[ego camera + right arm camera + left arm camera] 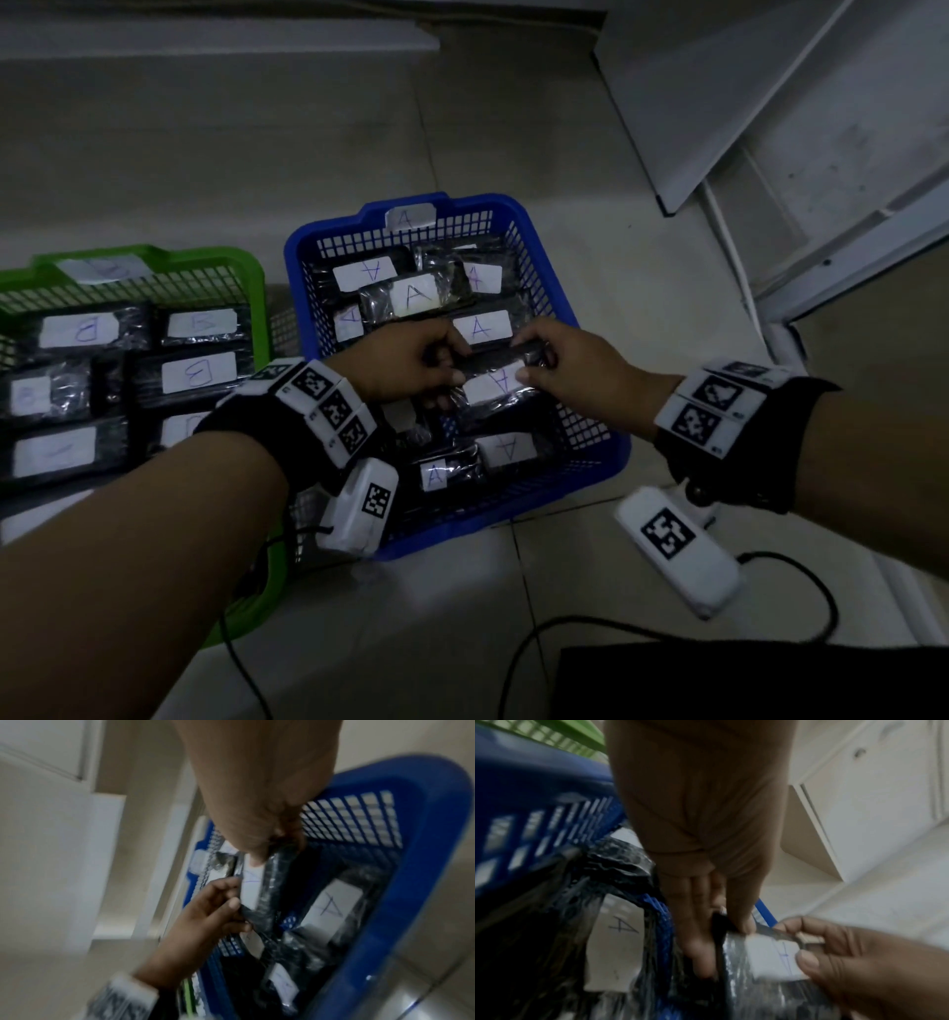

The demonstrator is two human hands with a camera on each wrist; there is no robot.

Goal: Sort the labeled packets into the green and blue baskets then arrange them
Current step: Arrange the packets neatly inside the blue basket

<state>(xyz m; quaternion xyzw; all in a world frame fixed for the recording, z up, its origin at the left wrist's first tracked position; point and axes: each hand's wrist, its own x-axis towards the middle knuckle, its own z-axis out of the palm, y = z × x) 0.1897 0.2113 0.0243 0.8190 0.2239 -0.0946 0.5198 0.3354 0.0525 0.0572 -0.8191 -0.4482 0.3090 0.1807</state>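
Note:
The blue basket (590, 354) sits in the middle of the floor and holds several black packets with white "A" labels. To its left, the green basket (154, 257) holds several "B" packets (197, 372). Both hands hold one "A" packet (490, 385) above the middle of the blue basket. My left hand (452, 377) pinches its left end and my right hand (529, 367) pinches its right end. In the left wrist view, the left hand (716, 923) grips the packet's (770, 959) dark edge. In the right wrist view, the right hand (267, 850) holds the packet (253, 888) from above, tilted on edge.
A white door or panel (770, 103) leans at the back right. A black cable (801, 580) loops over the tiled floor at the front right, beside a dark object (744, 683). A white ledge (205, 36) runs along the far left.

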